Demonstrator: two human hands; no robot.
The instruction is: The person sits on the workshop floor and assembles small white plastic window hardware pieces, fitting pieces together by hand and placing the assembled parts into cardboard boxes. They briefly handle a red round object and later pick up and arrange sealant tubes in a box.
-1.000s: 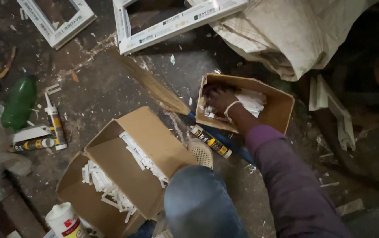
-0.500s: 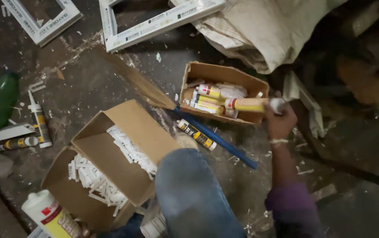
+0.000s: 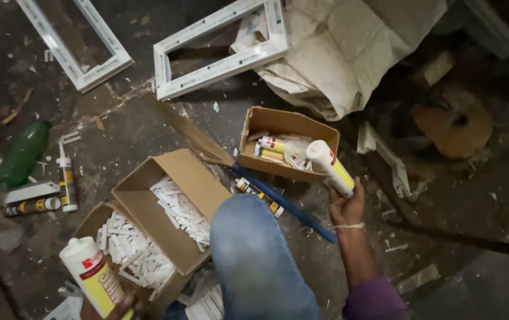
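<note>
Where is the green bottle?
In the head view, the green bottle lies on the floor at the far left, just left of an upright sealant tube.

Dim, dusty concrete floor point(image 3: 148, 127), scattered white debris, 2 white window frames point(image 3: 222, 50), crumpled sack point(image 3: 355, 53)

My right hand point(image 3: 347, 208) gripped a white-and-yellow tube point(image 3: 330, 168); my left hand point(image 3: 118, 307) another, red-labelled point(image 3: 92, 275). Brown cardboard boxes point(image 3: 174, 178) held white strips point(image 3: 178, 208); my jeans point(image 3: 260, 261) were blue.
</note>
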